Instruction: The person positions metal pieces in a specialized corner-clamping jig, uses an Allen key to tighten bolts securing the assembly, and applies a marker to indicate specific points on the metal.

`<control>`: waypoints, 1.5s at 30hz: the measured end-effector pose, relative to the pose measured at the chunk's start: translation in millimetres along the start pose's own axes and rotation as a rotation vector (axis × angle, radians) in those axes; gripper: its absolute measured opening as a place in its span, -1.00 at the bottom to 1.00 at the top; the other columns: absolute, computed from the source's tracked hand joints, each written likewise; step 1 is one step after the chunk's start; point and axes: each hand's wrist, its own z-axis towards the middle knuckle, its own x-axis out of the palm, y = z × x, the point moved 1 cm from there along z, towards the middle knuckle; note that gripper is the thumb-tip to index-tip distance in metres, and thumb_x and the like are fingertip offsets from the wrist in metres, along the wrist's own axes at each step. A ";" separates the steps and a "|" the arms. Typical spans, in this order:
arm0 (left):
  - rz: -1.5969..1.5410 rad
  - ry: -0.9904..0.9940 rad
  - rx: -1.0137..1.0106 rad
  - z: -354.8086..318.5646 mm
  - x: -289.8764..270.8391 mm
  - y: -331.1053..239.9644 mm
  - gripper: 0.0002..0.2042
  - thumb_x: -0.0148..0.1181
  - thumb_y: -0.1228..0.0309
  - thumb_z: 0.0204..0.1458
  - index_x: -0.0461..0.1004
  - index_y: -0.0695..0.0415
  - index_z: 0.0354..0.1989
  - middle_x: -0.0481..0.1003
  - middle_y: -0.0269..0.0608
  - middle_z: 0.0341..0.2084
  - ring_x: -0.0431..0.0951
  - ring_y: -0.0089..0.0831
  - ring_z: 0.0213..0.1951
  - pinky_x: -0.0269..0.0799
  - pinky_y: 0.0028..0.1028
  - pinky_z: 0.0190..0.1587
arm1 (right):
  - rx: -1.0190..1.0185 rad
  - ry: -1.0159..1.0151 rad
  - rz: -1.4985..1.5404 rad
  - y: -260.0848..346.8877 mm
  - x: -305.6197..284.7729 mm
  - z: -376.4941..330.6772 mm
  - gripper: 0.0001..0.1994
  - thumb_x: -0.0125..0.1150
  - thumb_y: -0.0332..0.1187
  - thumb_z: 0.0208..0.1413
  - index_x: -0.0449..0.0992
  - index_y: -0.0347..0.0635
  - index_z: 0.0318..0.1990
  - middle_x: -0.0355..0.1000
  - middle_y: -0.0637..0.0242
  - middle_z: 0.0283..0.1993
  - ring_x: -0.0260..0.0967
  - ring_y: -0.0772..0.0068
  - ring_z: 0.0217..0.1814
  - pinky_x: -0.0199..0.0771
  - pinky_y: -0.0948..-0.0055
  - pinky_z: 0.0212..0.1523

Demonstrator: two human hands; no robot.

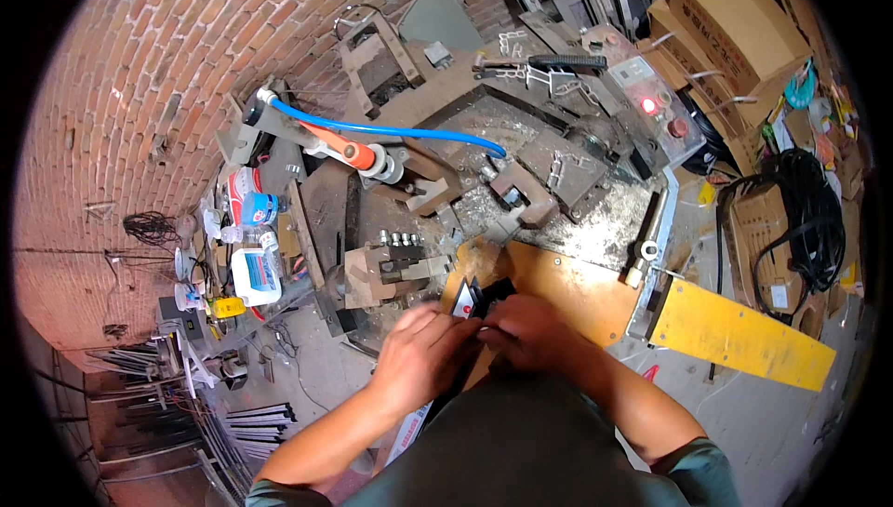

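Both hands met over the near edge of the surface (595, 219), at about six o'clock from the grimy metal jig. The left hand (423, 353) was curled, its fingertips pinching a small dark piece with a pale angled face (468, 300); the right hand (532, 332) was closed on the same piece from the three o'clock side, so neither was clearly nearer. The piece sat just at their fingertips, toward twelve o'clock from the knuckles, its long axis hard to judge under the fingers. It rested against an orange board (567, 288), smooth and flat. Beyond lay metal shavings, a blue hose (391, 130) curving across, and a yellow panel (739, 335) at three o'clock.
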 end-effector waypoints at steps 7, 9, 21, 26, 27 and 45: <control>0.082 -0.184 -0.223 4.7 -38.4 64.5 -0.83 0.33 0.36 0.30 0.70 0.15 -0.06 0.60 -0.08 -0.39 0.67 -0.08 -0.35 0.61 -0.15 -0.30 | 0.181 -0.252 -0.401 -42.0 -22.4 -25.5 -0.70 0.46 -0.32 0.19 0.64 -0.24 0.02 0.52 0.03 0.12 0.46 -0.12 0.17 0.50 -0.02 0.17; 0.143 -0.202 -0.305 16.1 -58.2 109.9 -0.82 0.29 0.36 0.31 0.69 0.17 -0.05 0.63 0.02 -0.32 0.69 0.06 -0.24 0.60 -0.09 -0.16 | 0.274 -0.246 -0.569 -54.2 -36.8 -45.6 -0.66 0.46 -0.34 0.17 0.61 -0.25 0.06 0.48 -0.01 0.21 0.40 -0.15 0.27 0.42 -0.03 0.28; 0.014 0.327 -0.411 65.7 -18.8 261.0 -0.76 0.31 0.26 0.32 0.72 0.14 -0.02 0.68 0.18 -0.23 0.65 0.25 -0.14 0.56 -0.04 -0.05 | 0.234 -0.162 -0.715 -68.8 -38.4 -71.5 -0.70 0.45 -0.40 0.15 0.58 -0.24 0.01 0.45 -0.02 0.28 0.38 -0.18 0.33 0.39 -0.09 0.31; -0.091 0.379 -0.397 71.4 -11.2 276.5 -0.74 0.32 0.31 0.36 0.71 0.20 0.07 0.72 0.03 -0.28 0.65 -0.24 -0.28 0.57 -0.24 -0.08 | 0.243 -0.168 -0.717 -69.6 -38.9 -74.0 -0.70 0.46 -0.40 0.14 0.58 -0.22 0.00 0.45 0.01 0.28 0.38 -0.17 0.32 0.38 -0.08 0.31; -0.121 0.396 -0.425 70.2 -11.4 279.8 -0.74 0.32 0.31 0.37 0.70 0.20 0.08 0.72 0.02 -0.28 0.65 -0.24 -0.28 0.57 -0.25 -0.08 | 0.243 -0.162 -0.722 -69.8 -39.3 -72.9 -0.70 0.46 -0.40 0.14 0.58 -0.22 0.00 0.45 0.01 0.28 0.38 -0.16 0.32 0.37 -0.08 0.31; 0.150 0.516 -0.118 82.0 -4.2 297.1 -0.74 0.28 0.46 0.23 0.69 0.13 0.07 0.68 0.14 -0.08 0.65 0.23 -0.03 0.58 -0.03 0.03 | 0.215 -0.190 -0.714 -69.6 -38.1 -68.9 -0.73 0.43 -0.44 0.16 0.56 -0.21 -0.01 0.48 0.01 0.23 0.41 -0.18 0.27 0.39 -0.09 0.27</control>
